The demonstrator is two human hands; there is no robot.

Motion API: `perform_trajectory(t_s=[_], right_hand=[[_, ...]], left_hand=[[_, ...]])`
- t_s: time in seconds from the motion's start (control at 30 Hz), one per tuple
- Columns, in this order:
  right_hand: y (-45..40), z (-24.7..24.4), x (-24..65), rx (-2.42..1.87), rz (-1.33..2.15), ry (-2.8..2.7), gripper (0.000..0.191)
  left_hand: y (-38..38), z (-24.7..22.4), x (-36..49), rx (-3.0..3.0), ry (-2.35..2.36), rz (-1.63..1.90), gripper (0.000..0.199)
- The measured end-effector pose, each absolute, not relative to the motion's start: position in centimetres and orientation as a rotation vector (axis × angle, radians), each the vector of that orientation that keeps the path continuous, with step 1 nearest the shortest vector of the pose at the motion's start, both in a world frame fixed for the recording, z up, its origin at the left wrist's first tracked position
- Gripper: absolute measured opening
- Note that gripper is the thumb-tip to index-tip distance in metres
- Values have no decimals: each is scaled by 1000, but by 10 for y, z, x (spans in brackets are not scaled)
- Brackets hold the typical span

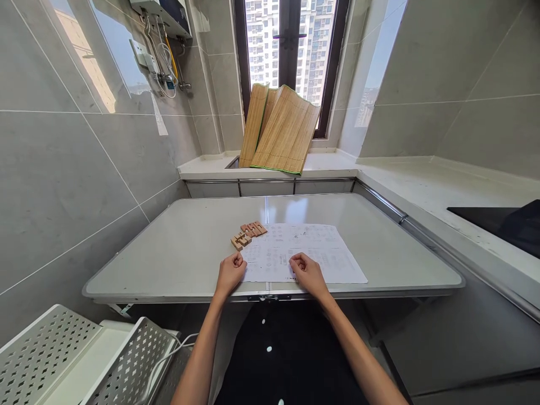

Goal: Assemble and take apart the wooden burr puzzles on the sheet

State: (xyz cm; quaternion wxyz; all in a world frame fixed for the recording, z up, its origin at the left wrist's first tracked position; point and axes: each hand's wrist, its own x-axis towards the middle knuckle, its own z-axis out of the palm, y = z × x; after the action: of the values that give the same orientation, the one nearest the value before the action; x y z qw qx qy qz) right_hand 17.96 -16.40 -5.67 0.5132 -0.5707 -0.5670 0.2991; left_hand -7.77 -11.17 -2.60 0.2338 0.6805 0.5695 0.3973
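My left hand (232,272) rests in a loose fist at the lower left edge of a printed paper sheet (314,247), and I see nothing in its fingers. On the sheet's lower part lies my right hand (308,273), its fingers curled in, also with nothing visible in them. Just beyond my left hand, several notched wooden puzzle pieces (241,240) sit close together. Some are light and others, a bit farther back, are redder (254,228). They lie at the sheet's upper left corner. Small line drawings cover the paper, too fine to read.
Everything lies on a white folding table (177,247) with a centre seam and a front latch. Behind it, a bamboo mat (287,129) leans at the window on a white counter (329,159). White perforated baskets (130,360) stand low at the left. A dark object (518,225) is at the far right.
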Motion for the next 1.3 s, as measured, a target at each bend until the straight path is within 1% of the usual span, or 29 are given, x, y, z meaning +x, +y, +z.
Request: perform_trajectory(t_s=[1.3], right_hand=[[-166, -59, 179, -1339, 749, -1347, 33]], left_hand=[[-112, -29, -81, 1953, 1603, 1060, 23]])
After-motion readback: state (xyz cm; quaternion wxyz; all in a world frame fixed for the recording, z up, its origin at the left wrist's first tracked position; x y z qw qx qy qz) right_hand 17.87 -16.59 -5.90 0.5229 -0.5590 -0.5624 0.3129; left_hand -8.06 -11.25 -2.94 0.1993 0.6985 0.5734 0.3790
